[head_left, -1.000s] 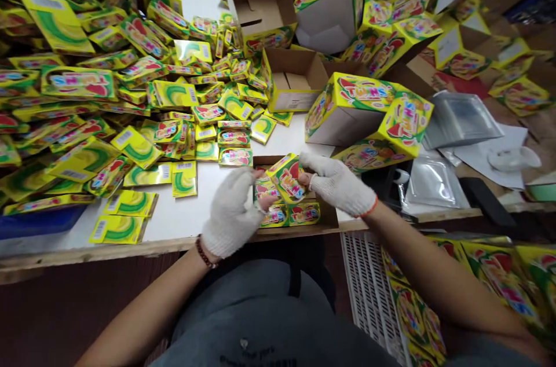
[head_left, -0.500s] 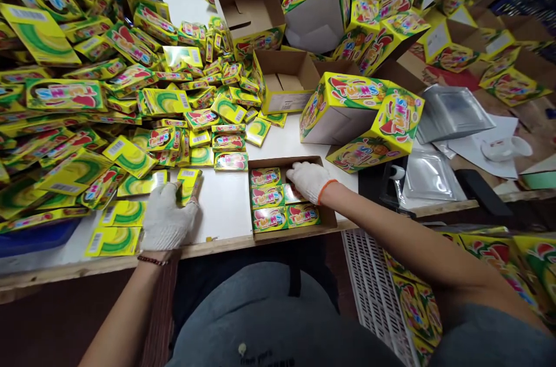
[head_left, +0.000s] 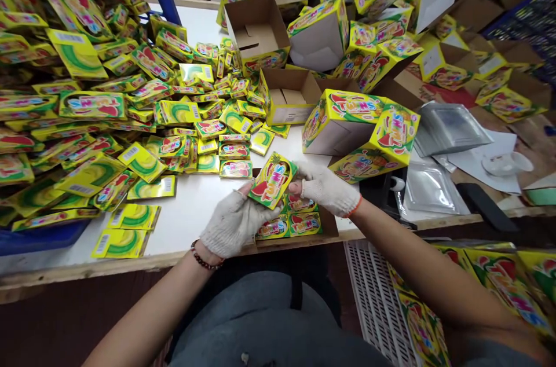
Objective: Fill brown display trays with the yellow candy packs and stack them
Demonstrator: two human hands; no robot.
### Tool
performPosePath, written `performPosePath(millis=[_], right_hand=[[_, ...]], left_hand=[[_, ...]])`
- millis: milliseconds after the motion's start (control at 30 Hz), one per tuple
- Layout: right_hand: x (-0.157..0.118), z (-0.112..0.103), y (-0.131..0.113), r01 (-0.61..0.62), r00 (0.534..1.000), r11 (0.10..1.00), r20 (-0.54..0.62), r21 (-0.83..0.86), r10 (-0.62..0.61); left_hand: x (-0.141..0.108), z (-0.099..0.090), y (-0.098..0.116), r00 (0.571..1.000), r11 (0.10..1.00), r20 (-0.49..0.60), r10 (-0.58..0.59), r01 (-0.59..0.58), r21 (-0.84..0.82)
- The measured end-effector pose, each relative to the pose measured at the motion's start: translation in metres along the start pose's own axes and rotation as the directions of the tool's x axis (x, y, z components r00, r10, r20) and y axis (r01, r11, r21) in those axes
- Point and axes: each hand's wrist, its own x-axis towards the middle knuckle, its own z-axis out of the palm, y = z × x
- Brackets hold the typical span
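The white, wood-edged table [head_left: 186,219] bears, near centre, an open brown cardboard box [head_left: 330,227]; above it, the white-gloved left hand [head_left: 237,219] and right hand [head_left: 328,186] grasp a flat yellow-green printed packet [head_left: 273,180], probably light, stiff, slick, crushable, best held by its edges.

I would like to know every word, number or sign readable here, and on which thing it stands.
"TWINS": the held pack.
"TWINS": the packs in the cardboard box.
"TWINS": a yellow display box, and several others.
"TWINS", upside down: a pack at the left.
Too small to read: the barcode digits and fine print.
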Motion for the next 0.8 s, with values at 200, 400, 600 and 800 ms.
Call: performPosePath(millis=[200, 400, 600, 800], right_hand=[[-0.008, -0.030, -0.023, 0.291, 0.913, 0.795, -0.093, -0.533, -0.397], [-0.002, -0.032, -0.030, 0.026, 0.998, 0.408, 0.050, -0.913, 0.048], [0.019, -0.008, -0.002, -0.085, 0.964, 0.269, -0.011, -0.960, 0.266], [0.013, 0.021, 0.015, -0.078, 0.973, 0.238, -0.021, -0.968, 0.231]], left_hand=[[0.015, 0.010, -0.014, 0.988, 0.882, 0.040, 0.150, -0.152, 0.446], [0.012, 0.000, -0.022, 0.925, 0.186, 0.094, 0.368, -0.172, 0.967], [0.001, 0.006, -0.045, 0.935, -0.605, 0.318, -0.155, -0.344, 0.718], [-0.004, -0.004, -0.041, 0.915, -0.732, 0.225, -0.333, -0.402, 0.551]])
